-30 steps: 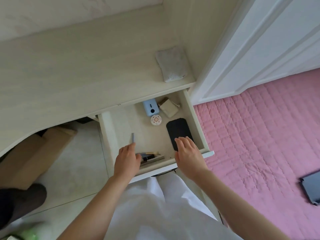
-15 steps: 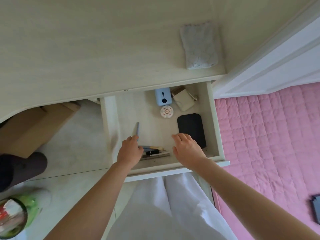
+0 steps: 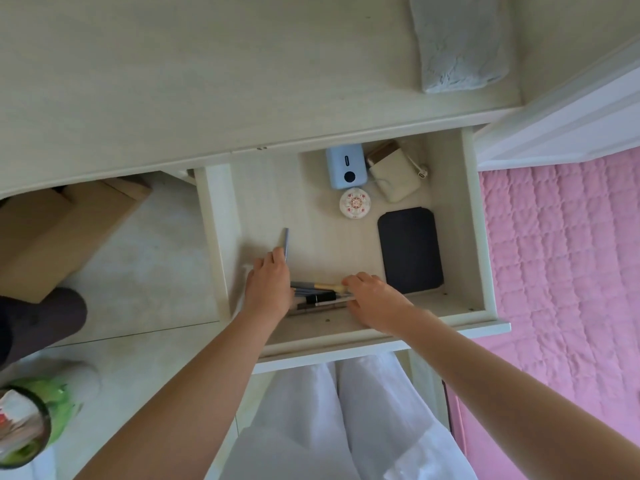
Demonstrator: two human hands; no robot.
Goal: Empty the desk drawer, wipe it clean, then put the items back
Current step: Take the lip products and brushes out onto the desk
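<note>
Head view: vs 0.5 s ago, right hand (image 3: pixel 375 304) has moved left and down off the spot beside the black case, now onto the brush pile; left hand (image 3: pixel 272 289) is about where it was, same pen in it. Cam tilted further down, drawer looks bigger in frame, that's all.

Left hand holds a thin grey pen (image 3: pixel 286 243), fingers curled round its lower end, the rest sticking up past the knuckles toward the drawer back. Right hand fingers bent over the right end of the makeup brushes (image 3: pixel 318 295); fingertips touch the pale-handled one, but can't tell if it's pinched or just touched.

Brushes lie crosswise at the front of the drawer (image 3: pixel 476 237), between the 2 hands, just against the front wall. Left hand covers their left ends.

Rest of drawer, all untouched: black flat case (image 3: pixel 410 251) right side, just beside right hand; round patterned tin (image 3: pixel 356 203) mid; blue power bank (image 3: pixel 346 167) at back, partly under the desk edge; cream pouch (image 3: pixel 394 178) w/ cable next to it.

Folded grey cloth (image 3: pixel 457 43) on desk top (image 3: pixel 173 81), well apart from hands. Pink quilt (image 3: pixel 561 271) right, cardboard box (image 3: pixel 62 230) under the desk left, bin w/ green liner (image 3: pixel 24 424) bottom left.
</note>
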